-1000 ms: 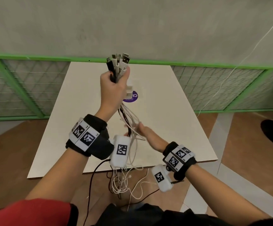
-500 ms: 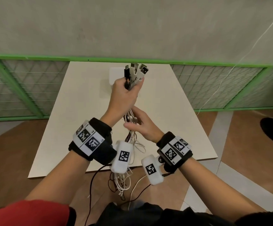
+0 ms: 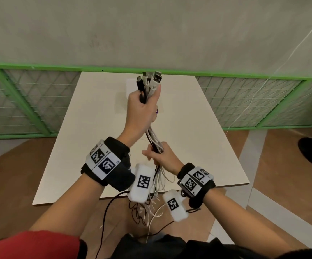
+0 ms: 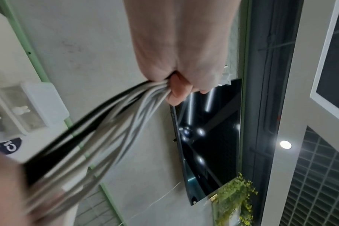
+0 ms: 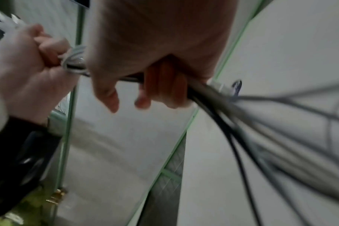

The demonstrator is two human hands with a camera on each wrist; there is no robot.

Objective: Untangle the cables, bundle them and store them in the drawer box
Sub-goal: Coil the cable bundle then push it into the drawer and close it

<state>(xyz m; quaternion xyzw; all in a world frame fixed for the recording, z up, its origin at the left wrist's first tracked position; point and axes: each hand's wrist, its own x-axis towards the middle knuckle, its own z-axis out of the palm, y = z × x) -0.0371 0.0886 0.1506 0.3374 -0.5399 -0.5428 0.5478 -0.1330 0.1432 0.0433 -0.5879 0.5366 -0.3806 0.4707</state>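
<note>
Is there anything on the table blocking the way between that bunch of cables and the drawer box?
Nothing visible does. The left hand and right hand grip the cables above the table. The drawer box sits at the far edge; only a purple sticker lies flat before it.

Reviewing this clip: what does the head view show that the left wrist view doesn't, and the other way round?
Only the head view shows the connector ends fanned above the left hand, the right hand gripping the bundle lower down, the loose tails hanging past the table edge, and both wristbands.

Only the left wrist view shows the white drawer box on the table, a dark wall screen and a plant.

Both show the left hand gripping the black and white cables, and the green rail.
</note>
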